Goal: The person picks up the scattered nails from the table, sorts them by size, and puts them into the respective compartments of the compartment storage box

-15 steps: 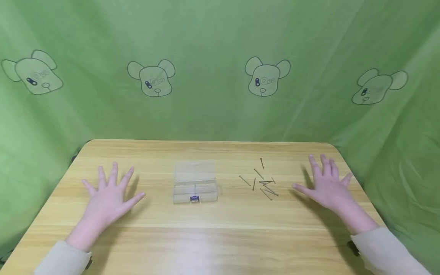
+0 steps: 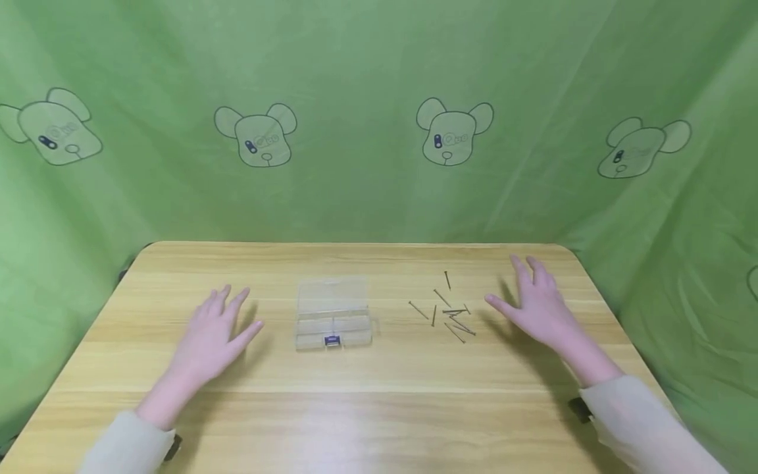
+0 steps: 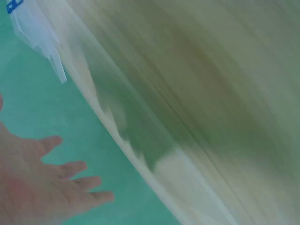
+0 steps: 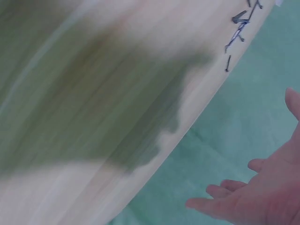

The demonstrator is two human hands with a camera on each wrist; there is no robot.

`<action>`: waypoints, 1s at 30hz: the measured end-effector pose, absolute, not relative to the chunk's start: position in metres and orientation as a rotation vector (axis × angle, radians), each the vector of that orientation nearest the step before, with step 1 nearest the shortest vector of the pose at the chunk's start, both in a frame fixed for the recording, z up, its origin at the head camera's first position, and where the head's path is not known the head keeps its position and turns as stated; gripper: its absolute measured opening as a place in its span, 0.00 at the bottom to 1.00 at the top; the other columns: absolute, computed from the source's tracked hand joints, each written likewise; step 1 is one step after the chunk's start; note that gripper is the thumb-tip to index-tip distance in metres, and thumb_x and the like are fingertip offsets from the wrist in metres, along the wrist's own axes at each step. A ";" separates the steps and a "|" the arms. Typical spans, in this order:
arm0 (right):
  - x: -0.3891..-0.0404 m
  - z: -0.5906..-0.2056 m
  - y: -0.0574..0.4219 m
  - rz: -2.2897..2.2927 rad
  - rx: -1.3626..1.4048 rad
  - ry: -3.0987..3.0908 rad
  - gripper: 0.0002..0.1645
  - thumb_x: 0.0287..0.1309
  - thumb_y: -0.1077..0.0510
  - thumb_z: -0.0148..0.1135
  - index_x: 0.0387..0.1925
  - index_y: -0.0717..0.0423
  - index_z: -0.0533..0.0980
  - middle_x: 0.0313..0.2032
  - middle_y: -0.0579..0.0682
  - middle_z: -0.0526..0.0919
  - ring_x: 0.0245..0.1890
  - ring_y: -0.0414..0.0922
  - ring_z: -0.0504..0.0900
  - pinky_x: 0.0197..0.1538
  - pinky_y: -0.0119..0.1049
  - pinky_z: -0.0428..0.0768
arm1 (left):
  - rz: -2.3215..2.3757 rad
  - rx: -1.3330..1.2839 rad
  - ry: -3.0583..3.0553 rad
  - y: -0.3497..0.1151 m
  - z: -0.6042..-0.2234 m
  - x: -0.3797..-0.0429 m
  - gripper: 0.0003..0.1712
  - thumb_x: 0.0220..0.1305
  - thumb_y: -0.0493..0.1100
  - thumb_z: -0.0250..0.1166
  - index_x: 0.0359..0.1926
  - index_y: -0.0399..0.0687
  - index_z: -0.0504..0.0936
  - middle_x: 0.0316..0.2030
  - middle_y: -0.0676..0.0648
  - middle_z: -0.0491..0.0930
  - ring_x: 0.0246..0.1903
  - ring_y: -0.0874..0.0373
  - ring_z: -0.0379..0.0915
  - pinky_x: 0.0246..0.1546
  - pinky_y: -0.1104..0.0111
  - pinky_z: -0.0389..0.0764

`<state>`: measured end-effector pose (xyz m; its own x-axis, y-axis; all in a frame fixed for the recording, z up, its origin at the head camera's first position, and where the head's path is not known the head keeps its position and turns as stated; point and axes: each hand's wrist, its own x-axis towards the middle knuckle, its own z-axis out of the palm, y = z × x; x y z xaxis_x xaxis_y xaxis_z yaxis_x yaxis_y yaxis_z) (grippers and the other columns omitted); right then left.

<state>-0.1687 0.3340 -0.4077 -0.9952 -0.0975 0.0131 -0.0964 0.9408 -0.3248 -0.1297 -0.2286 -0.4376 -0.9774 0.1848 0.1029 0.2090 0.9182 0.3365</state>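
A clear plastic box (image 2: 349,337) with a blue label at its front lies on the table, its transparent lid (image 2: 333,294) folded back. To its right several thin metal nails or screws (image 2: 418,310) are scattered, some crossing each other; their exact kind is too small to tell. My left hand (image 2: 207,339) hovers left of the box with fingers extended, holding nothing. Right of the scattered pieces, my right hand (image 2: 540,313) is held above the table with its fingers spread, nothing in it. Both wrist views show a bare palm, the left (image 3: 33,180) and the right (image 4: 262,197).
The wooden table (image 2: 391,421) has rounded far corners. Behind it and along both sides hangs a green curtain (image 2: 355,197) printed with bear-like heads. Light sleeves (image 2: 127,444) cover both forearms, with a dark band at each wrist.
Both hands have moved inward, the left toward the box and the right toward the metal pieces. The left fingers are closer together than before. Box and pieces lie as they were.
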 end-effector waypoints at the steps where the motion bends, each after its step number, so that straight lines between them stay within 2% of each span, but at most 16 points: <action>1: -0.171 -0.407 0.331 -0.541 -0.161 3.082 0.65 0.72 0.30 0.58 0.85 0.62 0.36 0.80 0.81 0.38 0.76 0.84 0.44 0.69 0.89 0.52 | -0.579 -0.316 -2.994 -0.226 -0.438 -0.130 0.43 0.78 0.61 0.58 0.80 0.38 0.62 0.78 0.22 0.57 0.75 0.20 0.54 0.74 0.25 0.58; 6: -0.181 -0.408 0.316 -0.676 -0.172 3.065 0.61 0.73 0.34 0.59 0.85 0.63 0.40 0.79 0.81 0.45 0.77 0.81 0.49 0.71 0.86 0.56 | -0.862 -0.324 -2.948 -0.210 -0.436 -0.131 0.40 0.81 0.57 0.55 0.78 0.33 0.63 0.76 0.24 0.63 0.73 0.24 0.61 0.74 0.29 0.63; 10: -0.190 -0.409 0.306 -0.861 -0.177 3.034 0.55 0.76 0.40 0.59 0.83 0.66 0.46 0.77 0.81 0.51 0.75 0.78 0.55 0.73 0.82 0.59 | -1.210 -0.239 -2.939 -0.200 -0.433 -0.133 0.39 0.83 0.59 0.51 0.79 0.36 0.62 0.77 0.28 0.63 0.74 0.28 0.63 0.75 0.30 0.63; 14: -0.201 -0.412 0.297 -1.105 -0.186 2.956 0.48 0.78 0.45 0.58 0.81 0.69 0.50 0.76 0.79 0.57 0.75 0.74 0.61 0.77 0.73 0.62 | -1.546 -0.131 -2.894 -0.193 -0.430 -0.136 0.37 0.83 0.58 0.49 0.79 0.38 0.63 0.77 0.30 0.64 0.73 0.31 0.67 0.76 0.35 0.66; 18: -0.212 -0.417 0.288 -1.312 -0.168 2.858 0.44 0.78 0.50 0.57 0.79 0.72 0.54 0.75 0.77 0.61 0.75 0.72 0.64 0.80 0.67 0.63 | -1.805 -0.079 -2.821 -0.186 -0.432 -0.140 0.36 0.84 0.53 0.51 0.79 0.33 0.61 0.75 0.27 0.67 0.70 0.32 0.70 0.74 0.42 0.73; 23: -0.222 -0.423 0.279 -1.456 -0.050 2.745 0.41 0.79 0.50 0.55 0.79 0.70 0.56 0.72 0.75 0.67 0.72 0.70 0.69 0.79 0.64 0.67 | -2.052 0.005 -2.742 -0.179 -0.439 -0.144 0.36 0.82 0.48 0.53 0.79 0.29 0.58 0.74 0.24 0.65 0.70 0.31 0.70 0.72 0.50 0.78; 28: -0.231 -0.432 0.276 -1.658 0.094 2.545 0.39 0.80 0.52 0.53 0.80 0.68 0.55 0.74 0.72 0.66 0.72 0.66 0.69 0.80 0.58 0.69 | -2.135 0.047 -2.697 -0.174 -0.448 -0.148 0.36 0.79 0.41 0.59 0.78 0.25 0.58 0.73 0.23 0.65 0.70 0.31 0.71 0.66 0.60 0.84; 30: -0.234 -0.436 0.276 -1.686 0.140 2.504 0.39 0.80 0.51 0.53 0.80 0.69 0.56 0.74 0.72 0.65 0.71 0.65 0.71 0.80 0.55 0.70 | -2.112 0.046 -2.705 -0.172 -0.450 -0.148 0.37 0.76 0.39 0.61 0.77 0.25 0.60 0.72 0.23 0.67 0.69 0.31 0.72 0.65 0.61 0.85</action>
<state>-0.2337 0.2763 -0.4358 -0.9886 0.0101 -0.1501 0.1428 0.3755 -0.9158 -0.1482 -0.1720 -0.4503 -0.9577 0.1558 -0.2419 -0.1969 0.2582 0.9458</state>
